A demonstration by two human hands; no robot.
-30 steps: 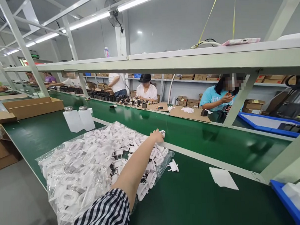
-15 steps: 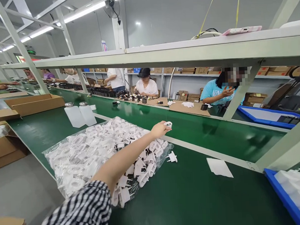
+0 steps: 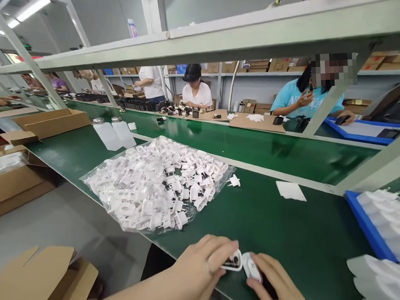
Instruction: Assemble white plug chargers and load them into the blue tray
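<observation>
Head view. My left hand (image 3: pixel 198 269) and my right hand (image 3: pixel 275 279) meet at the near edge of the green worktop (image 3: pixel 273 235), each with one small white part between its fingers. The left fingers (image 3: pixel 221 255) curl over a white plug piece (image 3: pixel 232 261), pinching it from above so that its dark inner face turns toward the right; the right fingers (image 3: pixel 267 264) close on a white cap (image 3: pixel 251 267) from below and behind. The two parts lie just beside one another, edges nearly touching, between the fingertips of both hands and just above the worktop's surface. As I judge it, the step in hand is the mating of the two halves: both are already picked up and brought face to face but not yet joined. The next move calls for squaring the cap to the plug piece and pressing them together evenly; whether the edges are already aligned I cannot tell, since my fingers cover much of the seam. Farther out on the worktop lies a clear bag of white plug parts (image 3: pixel 155 183), well apart from my hands, with one loose plug (image 3: pixel 234 180) just beside its right end and a white slip of paper (image 3: pixel 290 191) near that. A blue tray (image 3: pixel 358 214) of white pieces stands at my right, and a cardboard box (image 3: pixel 40 276) at my lower left.
</observation>
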